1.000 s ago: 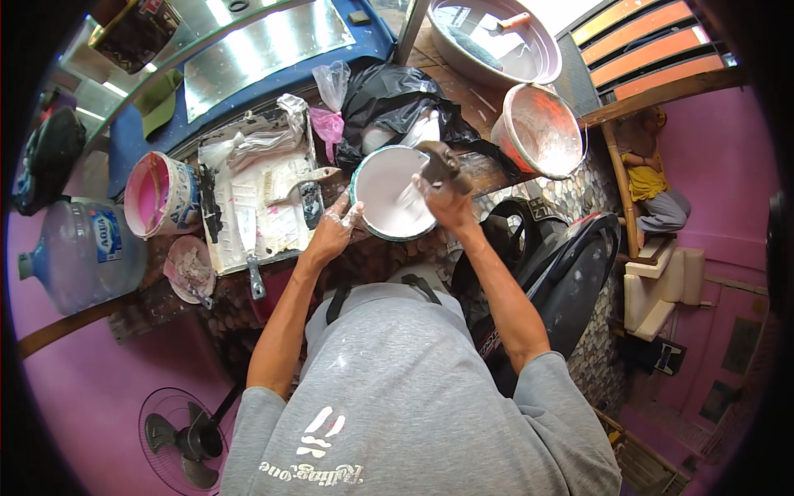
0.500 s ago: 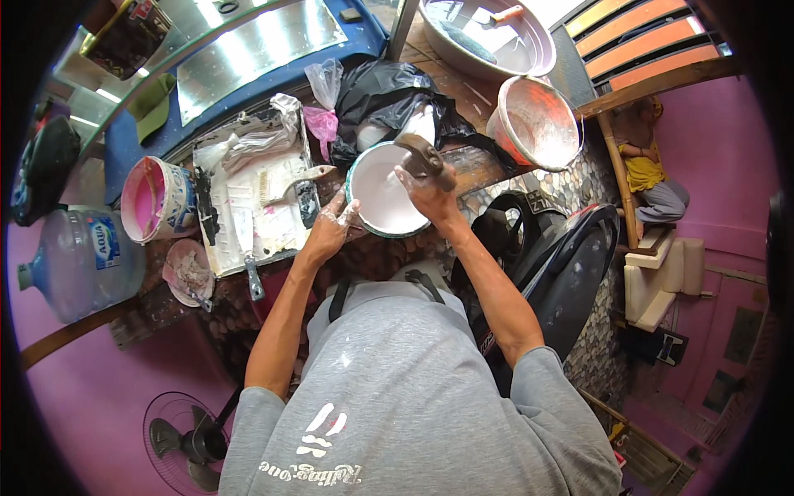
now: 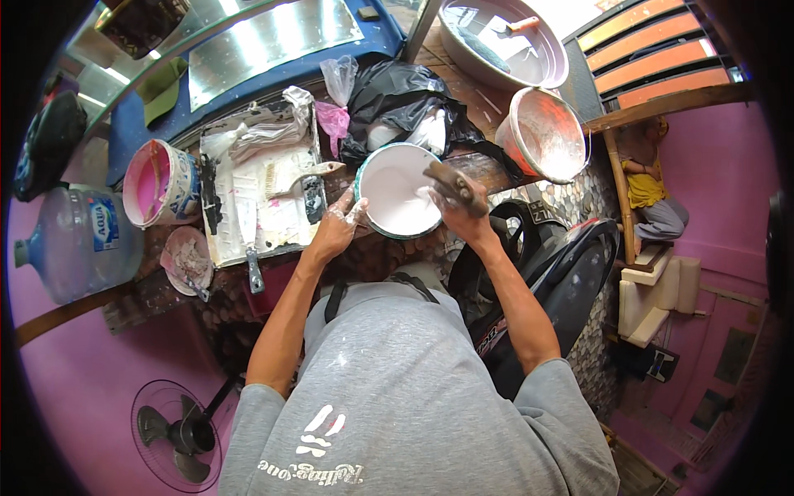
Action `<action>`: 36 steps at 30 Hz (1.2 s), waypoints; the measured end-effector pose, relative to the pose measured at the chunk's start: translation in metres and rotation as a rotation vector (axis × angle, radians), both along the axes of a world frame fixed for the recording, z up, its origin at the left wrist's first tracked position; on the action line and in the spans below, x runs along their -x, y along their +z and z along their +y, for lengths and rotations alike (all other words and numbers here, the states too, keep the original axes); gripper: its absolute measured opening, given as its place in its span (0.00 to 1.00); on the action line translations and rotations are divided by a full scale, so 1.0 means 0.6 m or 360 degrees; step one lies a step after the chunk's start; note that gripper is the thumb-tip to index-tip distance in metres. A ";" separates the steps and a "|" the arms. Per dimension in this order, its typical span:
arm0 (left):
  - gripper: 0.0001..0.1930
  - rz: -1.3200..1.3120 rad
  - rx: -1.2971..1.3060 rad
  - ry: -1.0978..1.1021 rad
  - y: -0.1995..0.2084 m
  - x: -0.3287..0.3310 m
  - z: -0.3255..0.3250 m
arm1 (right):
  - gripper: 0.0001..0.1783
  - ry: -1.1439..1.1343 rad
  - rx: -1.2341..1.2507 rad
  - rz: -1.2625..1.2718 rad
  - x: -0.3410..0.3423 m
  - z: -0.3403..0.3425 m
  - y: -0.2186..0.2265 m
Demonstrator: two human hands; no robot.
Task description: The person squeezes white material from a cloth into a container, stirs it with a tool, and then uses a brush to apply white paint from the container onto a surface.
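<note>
A round tub (image 3: 399, 194) with a teal rim and a white face stands before me at the bench edge. Whether that white is a lid or what lies inside, I cannot tell. My left hand (image 3: 337, 225), speckled white, holds the tub's left side, its thumb near the rim. Over the right of the rim my right hand (image 3: 465, 211) is closed around a dark brown hammer-like tool (image 3: 449, 183), blurred by motion. Left of the tub, a paint tray (image 3: 281, 227) carries a brush (image 3: 302, 175), a putty knife (image 3: 252, 264) and crumpled plastic.
Black plastic bags (image 3: 393, 95) lie behind the tub. An orange-white bucket (image 3: 542, 136) and a wide basin (image 3: 504, 58) stand at the right. Leftward are a pink paint bucket (image 3: 161, 186) and a water jug (image 3: 78, 240). A motorbike (image 3: 550, 289) is close by my right arm; a person (image 3: 649, 186) sits beyond.
My right hand and the tool have shifted right and down over the tub's rim. The left hand stays at the tub's side. The whole view has moved slightly.
</note>
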State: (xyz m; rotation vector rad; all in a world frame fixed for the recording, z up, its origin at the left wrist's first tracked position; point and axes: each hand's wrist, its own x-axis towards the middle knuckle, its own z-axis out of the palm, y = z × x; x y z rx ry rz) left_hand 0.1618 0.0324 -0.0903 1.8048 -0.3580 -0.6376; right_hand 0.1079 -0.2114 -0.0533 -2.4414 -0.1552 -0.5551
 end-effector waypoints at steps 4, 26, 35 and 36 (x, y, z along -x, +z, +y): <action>0.28 0.0124 0.0001 0.0022 -0.008 -0.001 0.005 | 0.12 0.0090 -0.0352 0.0329 0.030 0.062 0.036; 0.27 -0.0160 0.0097 0.0027 -0.035 0.001 0.003 | 0.10 0.0240 -0.0331 0.0037 -0.043 0.095 -0.034; 0.28 0.0094 0.0081 0.0057 -0.017 0.003 0.000 | 0.16 0.0038 -0.0231 0.0020 -0.019 0.021 -0.007; 0.28 0.0096 0.0081 0.0065 -0.019 0.003 0.002 | 0.17 0.0085 -0.0264 0.0021 -0.006 0.025 -0.006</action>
